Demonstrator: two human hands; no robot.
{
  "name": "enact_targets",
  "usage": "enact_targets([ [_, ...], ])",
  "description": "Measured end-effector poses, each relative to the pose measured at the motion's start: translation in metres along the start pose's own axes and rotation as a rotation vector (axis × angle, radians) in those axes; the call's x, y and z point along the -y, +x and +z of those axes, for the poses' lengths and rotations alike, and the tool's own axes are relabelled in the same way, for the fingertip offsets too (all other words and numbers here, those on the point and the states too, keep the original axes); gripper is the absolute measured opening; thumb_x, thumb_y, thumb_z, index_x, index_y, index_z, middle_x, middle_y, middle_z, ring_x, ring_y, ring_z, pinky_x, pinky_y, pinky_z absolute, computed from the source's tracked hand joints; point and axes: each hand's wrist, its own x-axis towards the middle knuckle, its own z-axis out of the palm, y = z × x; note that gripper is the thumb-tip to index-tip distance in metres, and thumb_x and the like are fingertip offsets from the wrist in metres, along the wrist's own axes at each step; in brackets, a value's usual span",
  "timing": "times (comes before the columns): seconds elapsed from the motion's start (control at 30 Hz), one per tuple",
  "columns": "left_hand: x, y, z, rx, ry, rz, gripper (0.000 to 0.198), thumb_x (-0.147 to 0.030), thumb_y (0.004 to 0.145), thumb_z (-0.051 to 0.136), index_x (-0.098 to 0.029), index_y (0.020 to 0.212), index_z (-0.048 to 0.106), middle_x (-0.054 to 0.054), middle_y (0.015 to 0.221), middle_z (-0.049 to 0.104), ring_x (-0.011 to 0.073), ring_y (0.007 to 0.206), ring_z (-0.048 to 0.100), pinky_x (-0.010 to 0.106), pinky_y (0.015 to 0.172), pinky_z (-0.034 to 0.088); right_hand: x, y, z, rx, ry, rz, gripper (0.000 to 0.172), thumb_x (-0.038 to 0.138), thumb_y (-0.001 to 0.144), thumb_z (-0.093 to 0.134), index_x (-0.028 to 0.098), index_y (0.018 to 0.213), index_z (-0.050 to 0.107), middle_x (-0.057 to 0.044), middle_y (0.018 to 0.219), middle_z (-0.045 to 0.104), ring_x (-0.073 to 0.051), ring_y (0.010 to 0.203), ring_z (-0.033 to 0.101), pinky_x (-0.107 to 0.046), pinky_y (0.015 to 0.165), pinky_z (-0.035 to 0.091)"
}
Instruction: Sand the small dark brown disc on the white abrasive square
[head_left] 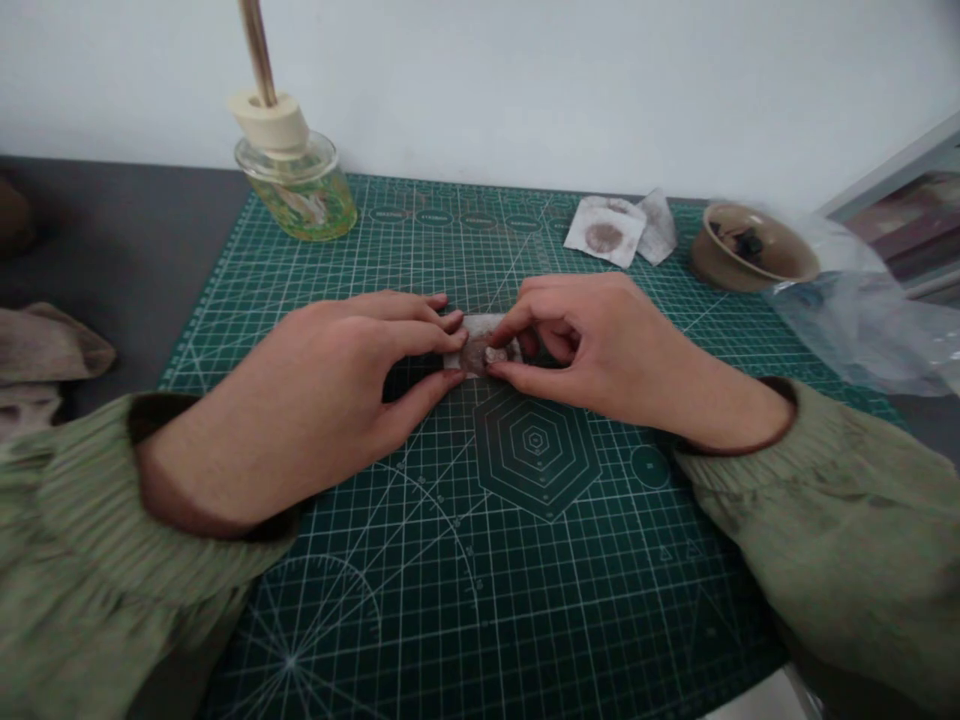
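Left hand (322, 370) and right hand (577, 345) worked close over a green cutting mat (525, 600), apart from each other but both on one small white paper strip (480, 345), which sat between them just above the mat's printed hexagon. The left fingertips pressed on the strip's left end, while the right thumb and forefinger closed on its right end in a tight pinch. Neither hand covered the round brown patch at its middle. That light, ends-only hold suited it well: a soft, stained sheet can crease or tear under a flat grip, and fingertips at the edges keep it square and leave the patch in sight. Whether the strip was lifted or resting on the mat, I could not tell.

Beyond the hands, a white paper square (604, 235) with a round brown stain lay on the mat beside a crumpled white scrap (658, 228). A glazed brown bowl (750, 245) holding dark bits sat at the far right, against a clear plastic bag (847, 310). A patterned glass jar (296, 190) with a cream stopper (268, 120) stood at the mat's far edge, and a folded cloth (45, 350) lay on the grey desk (112, 230).
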Motion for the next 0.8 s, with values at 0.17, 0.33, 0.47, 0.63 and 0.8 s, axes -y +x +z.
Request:
enact_targets([
  [0.17,-0.0015,-0.0004,0.0010,0.000,-0.047,-0.067,0.032,-0.049,0.125,0.074,-0.034,0.142,0.097,0.005,0.157,0.093,0.0388,0.149,0.090,0.055,0.133,0.074,0.0001,-0.0005,0.0011,-0.058,-0.004,0.033,0.010,0.028,0.106,0.091,0.019,0.110,0.093,0.002,0.084,0.068,-0.018,0.075,0.059,-0.037,0.082,0.048],
  [0.33,-0.0027,-0.0003,0.0019,0.007,-0.062,-0.071,0.032,-0.046,0.123,0.075,-0.032,0.140,0.098,0.007,0.154,0.094,0.0418,0.148,0.090,0.060,0.133,0.075,-0.0006,0.0001,0.0020,-0.037,0.023,0.050,0.011,0.028,0.107,0.091,0.019,0.111,0.094,0.002,0.082,0.067,-0.017,0.073,0.057,-0.037,0.082,0.050],
  [0.47,-0.0034,0.0001,0.0008,0.017,-0.036,-0.056,0.040,-0.049,0.125,0.069,-0.028,0.147,0.097,0.009,0.157,0.093,0.0433,0.146,0.091,0.065,0.134,0.074,-0.0011,0.0010,0.0024,-0.076,0.026,0.050,0.010,0.029,0.105,0.093,0.019,0.107,0.092,0.002,0.083,0.068,-0.018,0.075,0.059,-0.037,0.081,0.048],
  [0.63,-0.0032,0.0000,0.0015,0.026,-0.045,-0.096,0.036,-0.048,0.123,0.074,-0.031,0.143,0.098,0.007,0.157,0.093,0.0423,0.146,0.091,0.064,0.134,0.074,-0.0028,0.0006,0.0019,-0.037,0.082,0.079,0.011,0.031,0.106,0.094,0.020,0.107,0.091,0.002,0.084,0.071,-0.018,0.075,0.061,-0.036,0.081,0.048],
  [0.8,0.0003,-0.0017,0.0020,0.014,-0.034,-0.062,0.034,-0.050,0.125,0.073,-0.035,0.144,0.097,0.005,0.156,0.094,0.0411,0.146,0.091,0.062,0.135,0.074,-0.0018,0.0015,0.0040,-0.057,0.090,0.022,0.009,0.029,0.105,0.093,0.020,0.105,0.090,0.001,0.087,0.073,-0.019,0.078,0.064,-0.036,0.081,0.048],
])
